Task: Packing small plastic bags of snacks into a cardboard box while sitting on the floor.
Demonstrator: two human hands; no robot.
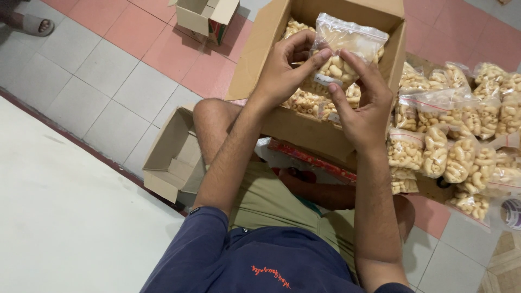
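You hold a clear bag (343, 54) of pale puffed snacks over the open box (304, 127) in front of you. Your left hand (282, 73) closes on the bag's left side, fingers curled round it, thumb pressed to the front. Your right hand (362, 106) pinches its lower right edge, fingers bent. More filled bags lie inside the box beneath it. To your right a pile of bags (461, 135) rests on the floor beside the box. An empty small box (173, 157) sits on the tiles by your left knee, another carton (209, 16) farther off.
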